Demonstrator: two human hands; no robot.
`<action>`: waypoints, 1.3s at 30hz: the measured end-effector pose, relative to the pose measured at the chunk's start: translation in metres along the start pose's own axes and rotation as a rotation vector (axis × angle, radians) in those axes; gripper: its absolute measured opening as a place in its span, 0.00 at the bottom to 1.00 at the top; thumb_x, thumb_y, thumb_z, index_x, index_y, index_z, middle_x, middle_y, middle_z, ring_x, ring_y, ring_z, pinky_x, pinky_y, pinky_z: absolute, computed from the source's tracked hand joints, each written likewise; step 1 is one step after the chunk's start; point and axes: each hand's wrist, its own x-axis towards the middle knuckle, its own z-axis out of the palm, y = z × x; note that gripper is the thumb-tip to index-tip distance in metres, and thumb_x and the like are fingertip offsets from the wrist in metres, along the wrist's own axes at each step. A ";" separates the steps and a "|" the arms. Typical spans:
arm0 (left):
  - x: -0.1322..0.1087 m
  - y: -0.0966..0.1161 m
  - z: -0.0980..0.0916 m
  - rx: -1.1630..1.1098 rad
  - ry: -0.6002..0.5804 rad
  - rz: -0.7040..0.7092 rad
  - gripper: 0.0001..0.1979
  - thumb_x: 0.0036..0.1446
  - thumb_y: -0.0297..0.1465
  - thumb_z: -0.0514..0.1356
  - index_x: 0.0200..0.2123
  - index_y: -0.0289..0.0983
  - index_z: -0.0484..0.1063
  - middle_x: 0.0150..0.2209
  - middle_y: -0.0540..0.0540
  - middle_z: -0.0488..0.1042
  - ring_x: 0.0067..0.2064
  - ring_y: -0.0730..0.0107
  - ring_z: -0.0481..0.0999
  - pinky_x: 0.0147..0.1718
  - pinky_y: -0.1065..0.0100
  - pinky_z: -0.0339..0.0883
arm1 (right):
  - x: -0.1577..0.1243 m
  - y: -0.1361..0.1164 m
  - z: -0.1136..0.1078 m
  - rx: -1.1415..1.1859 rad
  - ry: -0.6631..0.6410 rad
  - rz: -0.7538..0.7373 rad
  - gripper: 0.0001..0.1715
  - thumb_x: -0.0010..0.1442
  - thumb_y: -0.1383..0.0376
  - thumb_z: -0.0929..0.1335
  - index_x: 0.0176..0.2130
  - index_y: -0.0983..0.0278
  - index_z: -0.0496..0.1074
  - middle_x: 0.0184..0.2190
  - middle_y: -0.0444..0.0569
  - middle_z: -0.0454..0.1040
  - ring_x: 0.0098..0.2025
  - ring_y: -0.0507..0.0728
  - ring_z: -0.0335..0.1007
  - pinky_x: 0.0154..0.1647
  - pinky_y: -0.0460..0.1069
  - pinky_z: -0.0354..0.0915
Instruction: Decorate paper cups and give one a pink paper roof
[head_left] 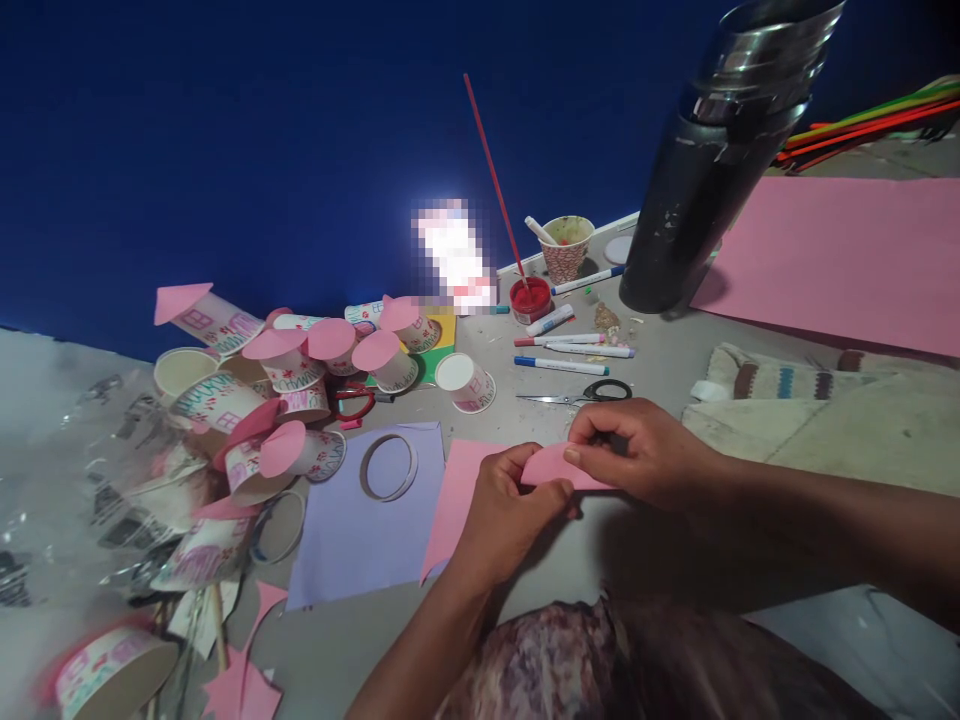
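Both hands pinch one small piece of pink paper (553, 463) just above the table's near side. My left hand (510, 510) has its thumb and fingers closed on the paper's left and lower edge. At the upper right of the piece, my right hand (637, 445) grips it between thumb and curled fingers. Under the left hand lies a larger pink sheet (457, 480), partly hidden. A purple sheet (337, 545) is to the left, with a roll of tape (364, 478) on it. Black-handled scissors (606, 391) rest just beyond the right hand.
Decorated paper cups with pink cone tops (296, 360) crowd the left; one cup (465, 383) stands upside down alone. Markers (561, 366), a red paint pot (530, 300) with a brush and a tall black flask (690, 190) stand behind. A folded cloth (817, 420) lies right.
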 end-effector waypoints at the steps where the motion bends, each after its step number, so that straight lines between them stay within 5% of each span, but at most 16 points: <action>1: 0.000 0.000 -0.001 0.022 -0.013 0.006 0.06 0.48 0.32 0.64 0.28 0.33 0.75 0.21 0.49 0.75 0.22 0.74 0.68 0.23 0.71 0.58 | 0.000 0.001 0.000 -0.014 0.000 -0.007 0.13 0.61 0.59 0.68 0.27 0.63 0.71 0.22 0.41 0.70 0.25 0.50 0.62 0.27 0.46 0.57; 8: 0.000 0.002 -0.006 0.087 -0.034 0.025 0.07 0.52 0.33 0.64 0.27 0.33 0.76 0.23 0.47 0.78 0.25 0.72 0.72 0.27 0.70 0.64 | 0.001 0.004 -0.003 -0.059 -0.025 -0.053 0.13 0.62 0.59 0.68 0.28 0.63 0.72 0.23 0.42 0.73 0.27 0.51 0.65 0.29 0.46 0.58; 15: 0.001 0.007 -0.007 0.041 0.022 0.034 0.06 0.48 0.32 0.64 0.26 0.34 0.77 0.22 0.48 0.76 0.25 0.71 0.71 0.27 0.70 0.64 | 0.001 -0.002 -0.004 0.081 -0.065 0.087 0.08 0.57 0.59 0.69 0.35 0.62 0.73 0.27 0.43 0.74 0.29 0.53 0.67 0.30 0.47 0.60; 21: 0.000 0.006 0.002 0.147 0.156 0.098 0.05 0.47 0.31 0.62 0.24 0.35 0.75 0.21 0.53 0.67 0.25 0.74 0.63 0.25 0.71 0.56 | 0.000 -0.001 0.004 0.063 -0.116 0.123 0.21 0.47 0.68 0.69 0.44 0.61 0.71 0.38 0.44 0.75 0.37 0.56 0.69 0.37 0.48 0.63; 39: -0.002 0.003 0.008 0.262 0.180 0.096 0.08 0.49 0.34 0.62 0.22 0.36 0.72 0.20 0.54 0.66 0.25 0.74 0.61 0.25 0.70 0.54 | 0.001 -0.005 0.005 0.028 -0.110 0.175 0.18 0.45 0.69 0.68 0.39 0.60 0.72 0.36 0.44 0.75 0.38 0.57 0.69 0.37 0.50 0.62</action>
